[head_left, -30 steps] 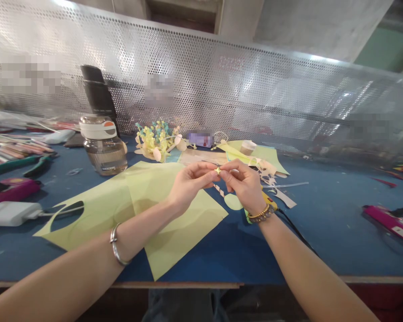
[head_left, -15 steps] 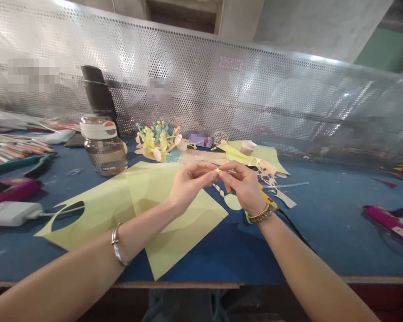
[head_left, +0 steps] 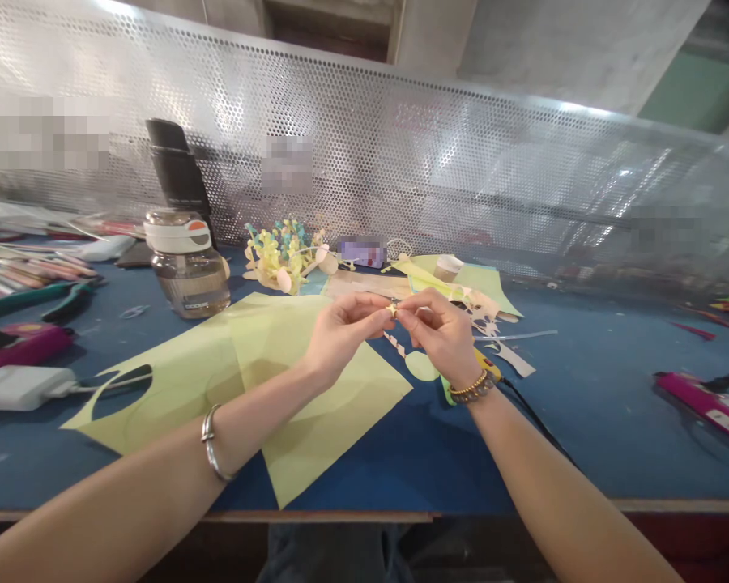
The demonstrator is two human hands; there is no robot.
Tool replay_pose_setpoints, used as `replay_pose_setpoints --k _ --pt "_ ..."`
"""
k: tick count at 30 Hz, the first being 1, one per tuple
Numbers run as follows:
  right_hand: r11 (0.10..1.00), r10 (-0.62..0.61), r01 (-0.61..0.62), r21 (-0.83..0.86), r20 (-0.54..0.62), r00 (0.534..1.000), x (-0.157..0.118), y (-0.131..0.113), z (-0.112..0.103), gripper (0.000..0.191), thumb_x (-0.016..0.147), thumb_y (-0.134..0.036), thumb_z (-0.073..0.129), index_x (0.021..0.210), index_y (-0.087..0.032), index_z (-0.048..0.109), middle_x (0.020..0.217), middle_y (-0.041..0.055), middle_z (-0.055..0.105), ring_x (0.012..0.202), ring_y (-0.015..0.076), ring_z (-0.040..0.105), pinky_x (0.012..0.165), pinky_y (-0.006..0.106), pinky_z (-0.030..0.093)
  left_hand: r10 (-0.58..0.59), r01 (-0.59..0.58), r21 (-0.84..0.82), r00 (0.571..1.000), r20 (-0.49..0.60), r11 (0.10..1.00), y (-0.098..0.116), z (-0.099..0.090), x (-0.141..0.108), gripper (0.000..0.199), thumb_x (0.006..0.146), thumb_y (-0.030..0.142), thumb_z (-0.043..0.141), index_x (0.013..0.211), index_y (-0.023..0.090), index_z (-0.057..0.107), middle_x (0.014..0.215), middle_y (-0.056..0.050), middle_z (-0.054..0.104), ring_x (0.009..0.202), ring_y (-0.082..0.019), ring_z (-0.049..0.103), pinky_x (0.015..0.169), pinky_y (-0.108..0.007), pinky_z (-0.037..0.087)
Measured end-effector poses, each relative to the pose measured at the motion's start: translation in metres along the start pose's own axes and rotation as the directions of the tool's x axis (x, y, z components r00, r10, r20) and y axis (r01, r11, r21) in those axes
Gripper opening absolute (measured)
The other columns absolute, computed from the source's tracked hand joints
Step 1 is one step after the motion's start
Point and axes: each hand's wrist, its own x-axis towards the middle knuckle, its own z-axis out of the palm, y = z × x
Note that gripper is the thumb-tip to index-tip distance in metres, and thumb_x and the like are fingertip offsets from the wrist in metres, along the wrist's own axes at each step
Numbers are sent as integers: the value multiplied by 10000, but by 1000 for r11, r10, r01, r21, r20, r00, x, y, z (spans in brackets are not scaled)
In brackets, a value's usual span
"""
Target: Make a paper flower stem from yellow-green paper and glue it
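A small pale yellow piece is pinched between the fingertips of both hands, above the middle of the table. My left hand holds it from the left, thumb and fingers closed. From the right, my right hand grips it with its fingertips. Under my left hand and forearm lie yellow-green sheets, one with a round hole cut out. Beside my right hand is a light green disc. A yellow tool with a black cable is partly hidden behind the right wrist.
Behind on the left stand a clear bottle and a black container. Yellow and teal flower-like pieces stand near the perforated screen. Magenta power strips lie at both sides; pliers rest at left.
The small piece has turned slightly between the fingertips, and my right fingers have shifted a little. Both hands stay in nearly the same place.
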Motion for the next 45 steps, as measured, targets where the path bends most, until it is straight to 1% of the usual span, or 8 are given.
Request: replay_pose_setpoints --k 9,16,23,28,31,38,42,45 --pt "990 -61 59 -129 -17 998 -1 0 0 64 817 -267 635 821 -205 619 758 -22 552 452 46 476 419 216 385 3 -3 27 1000 -1 1000 2 0 0 231 700 345 731 845 177 665 791 -30 712 729 -156 660 718 -291 514" --pt "978 -101 97 -186 -11 995 0 3 -2 52 819 -260 637 839 -213 630 769 -17 555 475 56 471 452 228 398 -9 9 31 1000 -2 999 3 1 0 217 696 334 737 824 173 667 756 -17 706 697 -143 657 712 -279 514" --pt "977 -80 75 -202 -18 997 0 6 -2 63 836 -270 612 824 -209 612 771 -11 558 483 65 455 461 230 396 -30 30 39 1000 0 999 4 1 0 250 732 378 701 874 174 672 830 -38 719 752 -166 682 713 -281 526" --pt "968 -96 88 -236 -21 995 0 6 -2 60 830 -264 617 811 -207 615 761 -7 566 493 75 463 475 237 400 -16 16 46 1000 2 999 1 0 1 237 709 350 725 854 170 675 801 -35 720 755 -168 676 728 -290 525" --pt "958 -112 101 -269 -27 993 0 7 -2 60 838 -264 609 815 -210 624 777 1 570 499 79 463 487 246 409 -19 19 51 1000 6 999 1 0 2 227 712 340 722 853 168 676 819 -40 722 756 -168 676 731 -295 525" --pt "956 -130 104 -275 -80 988 -2 9 -2 74 849 -266 593 807 -211 614 795 8 565 514 88 463 492 253 414 -48 47 59 999 7 997 4 2 0 323 737 355 699 1009 187 654 865 -55 728 794 -183 684 728 -297 526" --pt "956 -135 116 -268 -54 989 -2 9 -2 54 836 -262 616 812 -215 628 790 0 565 496 78 450 492 253 410 -60 61 59 998 -13 996 2 0 2 261 702 345 733 900 183 681 836 -41 725 788 -169 674 721 -275 516" --pt "962 -131 119 -244 -32 991 0 7 -4 45 830 -267 627 845 -228 644 808 -2 572 488 72 446 485 250 410 -72 74 58 997 -41 996 2 -1 4 239 701 339 733 883 190 689 779 -27 715 784 -166 669 723 -272 513"
